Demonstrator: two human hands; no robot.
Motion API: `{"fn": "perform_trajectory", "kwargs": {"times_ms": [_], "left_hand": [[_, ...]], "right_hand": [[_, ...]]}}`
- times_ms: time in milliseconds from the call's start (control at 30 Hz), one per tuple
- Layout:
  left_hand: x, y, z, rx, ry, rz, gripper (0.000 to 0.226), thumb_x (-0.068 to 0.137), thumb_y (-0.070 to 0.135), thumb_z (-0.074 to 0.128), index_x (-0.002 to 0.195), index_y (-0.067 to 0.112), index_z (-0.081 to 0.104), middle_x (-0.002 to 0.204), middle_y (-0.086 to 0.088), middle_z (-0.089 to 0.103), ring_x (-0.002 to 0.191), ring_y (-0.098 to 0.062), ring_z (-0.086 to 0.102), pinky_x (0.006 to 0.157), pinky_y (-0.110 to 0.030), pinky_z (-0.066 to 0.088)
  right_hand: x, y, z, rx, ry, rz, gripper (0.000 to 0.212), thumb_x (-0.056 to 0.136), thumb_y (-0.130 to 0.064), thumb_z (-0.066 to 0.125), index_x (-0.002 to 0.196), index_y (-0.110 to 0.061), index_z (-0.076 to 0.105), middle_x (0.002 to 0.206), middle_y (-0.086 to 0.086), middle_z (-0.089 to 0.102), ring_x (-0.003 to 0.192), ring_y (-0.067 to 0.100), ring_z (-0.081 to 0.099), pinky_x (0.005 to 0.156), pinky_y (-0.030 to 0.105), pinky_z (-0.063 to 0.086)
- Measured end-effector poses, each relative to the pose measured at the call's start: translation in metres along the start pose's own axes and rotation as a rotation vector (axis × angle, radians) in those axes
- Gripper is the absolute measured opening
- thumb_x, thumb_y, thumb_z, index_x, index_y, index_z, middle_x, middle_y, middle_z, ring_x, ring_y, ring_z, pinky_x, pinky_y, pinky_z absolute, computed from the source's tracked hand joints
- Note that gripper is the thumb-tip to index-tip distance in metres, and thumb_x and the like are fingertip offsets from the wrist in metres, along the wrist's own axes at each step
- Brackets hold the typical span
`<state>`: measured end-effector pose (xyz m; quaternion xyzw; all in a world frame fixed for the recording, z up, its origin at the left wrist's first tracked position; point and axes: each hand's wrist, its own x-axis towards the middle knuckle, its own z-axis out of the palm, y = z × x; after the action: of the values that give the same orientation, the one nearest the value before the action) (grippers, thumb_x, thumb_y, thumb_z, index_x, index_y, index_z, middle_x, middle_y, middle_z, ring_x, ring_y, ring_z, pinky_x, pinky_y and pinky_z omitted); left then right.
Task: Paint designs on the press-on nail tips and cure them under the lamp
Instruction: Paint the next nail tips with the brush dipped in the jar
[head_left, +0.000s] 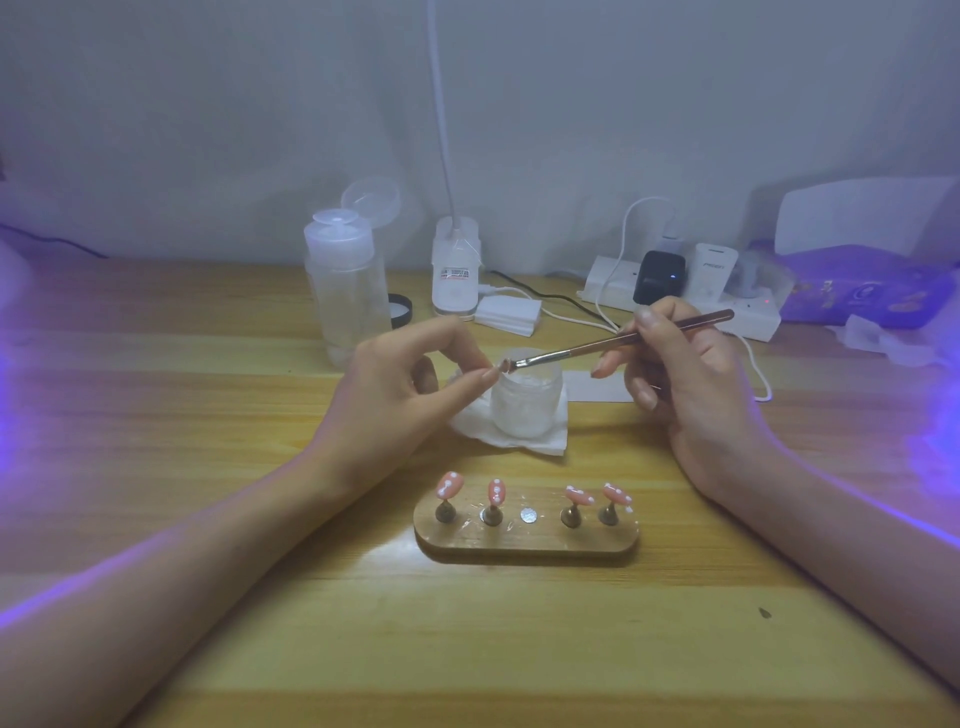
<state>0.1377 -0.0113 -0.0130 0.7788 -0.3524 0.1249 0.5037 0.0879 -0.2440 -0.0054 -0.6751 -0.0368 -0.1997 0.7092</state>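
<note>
The left hand (410, 384) pinches a small nail tip (503, 366) between thumb and forefinger, holding it just above the rim of a frosted jar (527, 400). The right hand (680, 379) grips a brush (623, 340) like a pen, fingers curled round the handle, and the bristle end touches the pinched nail tip. The jar stands on a white tissue (540, 441) on the wooden table (208, 415). Nearer the person, a wooden stand (524, 545) carries four pink tips (496, 491) with white dots, each on a small peg, two to the left and two to the right of a silver disc (528, 515) at the middle. Behind the left hand stands a clear bottle (345, 291) with its lid flipped up. A power strip (675, 306) with plugs lies at the back right. Purple light falls on both forearms.
</note>
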Motion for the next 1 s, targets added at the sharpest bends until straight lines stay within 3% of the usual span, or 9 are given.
{"fn": "perform_trajectory", "kwargs": {"times_ms": [300, 633, 1000], "left_hand": [[0.0001, -0.0008, -0.0005, -0.022, -0.009, -0.007, 0.015, 0.089, 0.023, 0.075, 0.077, 0.022, 0.065, 0.072, 0.02, 0.063, 0.046, -0.006, 0.035, 0.05, -0.012, 0.03], [-0.0001, 0.001, 0.0006, -0.012, 0.003, 0.026, 0.015, 0.089, 0.023, 0.073, 0.079, 0.015, 0.066, 0.058, 0.03, 0.054, 0.045, -0.005, 0.032, 0.049, -0.01, 0.028], [-0.0003, -0.0019, -0.0005, 0.035, 0.006, 0.033, 0.014, 0.088, 0.023, 0.075, 0.079, 0.02, 0.065, 0.057, 0.025, 0.052, 0.048, -0.006, 0.036, 0.052, -0.012, 0.031]], "right_hand": [[-0.0004, -0.0024, -0.0011, 0.068, 0.011, -0.012, 0.025, 0.104, -0.022, 0.046, 0.08, -0.021, 0.05, 0.07, 0.007, 0.072, 0.041, 0.009, 0.035, 0.043, 0.016, 0.03], [0.0018, 0.0031, -0.0021, -0.009, -0.012, -0.027, 0.023, 0.101, -0.025, 0.049, 0.079, -0.021, 0.049, 0.071, 0.009, 0.073, 0.041, 0.01, 0.036, 0.044, 0.016, 0.032], [0.0008, -0.0043, -0.0044, 0.06, 0.092, -0.095, 0.024, 0.097, -0.019, 0.047, 0.073, -0.02, 0.048, 0.055, 0.007, 0.062, 0.037, 0.013, 0.032, 0.039, 0.02, 0.027]]}}
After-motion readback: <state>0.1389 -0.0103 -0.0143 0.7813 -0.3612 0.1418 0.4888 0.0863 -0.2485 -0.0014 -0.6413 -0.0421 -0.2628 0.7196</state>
